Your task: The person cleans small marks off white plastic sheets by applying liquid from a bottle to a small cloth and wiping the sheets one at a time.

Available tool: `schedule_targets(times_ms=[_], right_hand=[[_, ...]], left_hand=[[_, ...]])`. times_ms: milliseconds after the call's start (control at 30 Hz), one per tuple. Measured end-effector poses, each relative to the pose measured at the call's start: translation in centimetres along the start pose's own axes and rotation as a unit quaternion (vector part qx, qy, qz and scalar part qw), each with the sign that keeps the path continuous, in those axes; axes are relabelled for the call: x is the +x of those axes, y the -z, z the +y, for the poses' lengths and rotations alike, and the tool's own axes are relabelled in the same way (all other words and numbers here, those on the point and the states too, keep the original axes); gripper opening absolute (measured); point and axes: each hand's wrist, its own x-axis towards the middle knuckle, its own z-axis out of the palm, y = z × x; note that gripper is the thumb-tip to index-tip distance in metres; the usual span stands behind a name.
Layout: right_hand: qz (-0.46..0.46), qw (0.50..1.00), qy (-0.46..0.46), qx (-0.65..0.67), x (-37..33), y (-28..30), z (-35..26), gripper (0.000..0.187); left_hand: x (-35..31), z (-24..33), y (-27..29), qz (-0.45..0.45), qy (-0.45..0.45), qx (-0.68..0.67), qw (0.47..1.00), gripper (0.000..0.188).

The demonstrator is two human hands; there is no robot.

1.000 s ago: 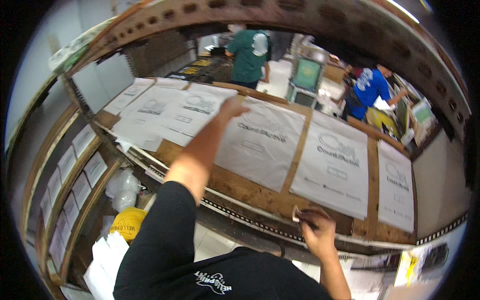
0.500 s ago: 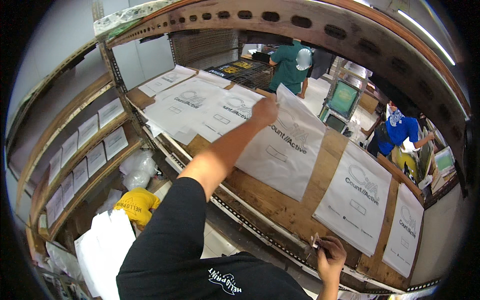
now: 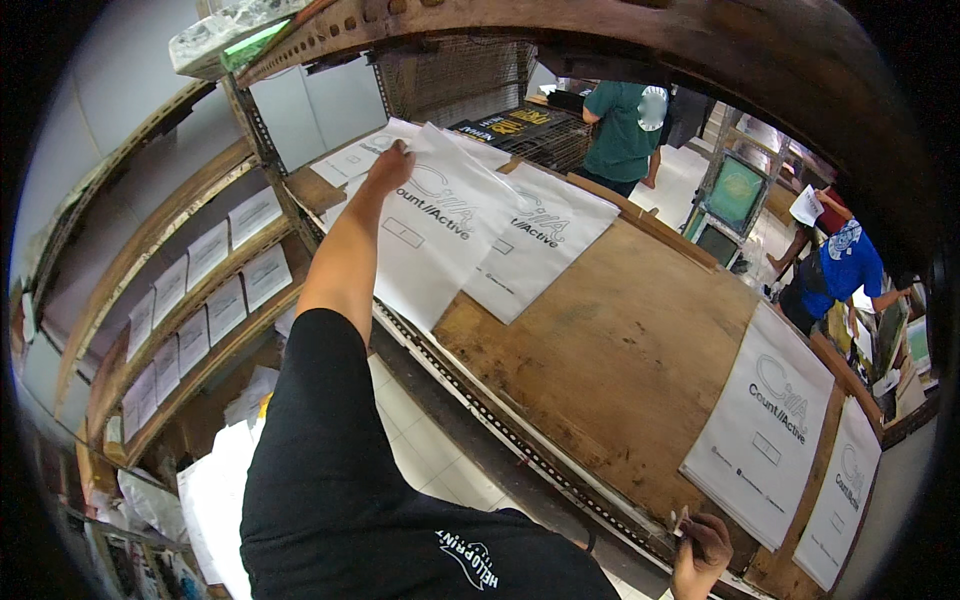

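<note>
My left hand (image 3: 392,168) pinches the top left corner of a thin white printed sheet (image 3: 450,205), possibly a plastic bag. That sheet hangs over other printed sheets at the left of the wooden shelf, and its lower part overlaps a neighbouring printed sheet (image 3: 545,240) lying flat. Down at the shelf's front edge, my right hand (image 3: 703,550) is closed, with a small pale thing (image 3: 682,520) at its fingertips that is too small to name. Dark stains cover its fingers. Beyond it lies a stack of printed sheets (image 3: 770,420).
The brown wooden shelf (image 3: 600,340) has a perforated metal front rail (image 3: 480,400). Overhead runs a wooden beam (image 3: 640,25). More sheets rest on the left rack (image 3: 225,310). Behind stand a person in green (image 3: 620,130) and a person in blue (image 3: 845,270).
My left hand has carried the lifted sheet leftward across the shelf, baring wood where it was. My right hand still holds the small thing. The view has shifted slightly.
</note>
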Motion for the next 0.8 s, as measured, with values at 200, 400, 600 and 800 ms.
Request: schedule_targets(times_ms=[200, 400, 600, 800], right_hand=[[0.03, 0.999, -0.029, -0.029, -0.4, -0.3, 0.0, 0.014], [0.027, 0.997, 0.005, -0.069, 0.3, -0.8, 0.7, 0.016], [0.117, 0.986, -0.116, 0.024, -2.5, -0.4, 2.4, 0.015], [0.117, 0.966, -0.183, 0.14, -0.6, -1.7, 0.3, 0.025]], left_hand=[[2.3, -1.4, -0.3, 0.072, 0.07, -0.059, 0.993, 0.053], [0.7, 3.3, -1.1, 0.2, 0.064, 0.137, 0.968, 0.063], [-16.3, 29.0, 2.9, -0.058, -0.298, -0.063, 0.951, 0.054], [-24.7, 31.5, 7.5, -0.098, -0.366, -0.135, 0.916, 0.055]])
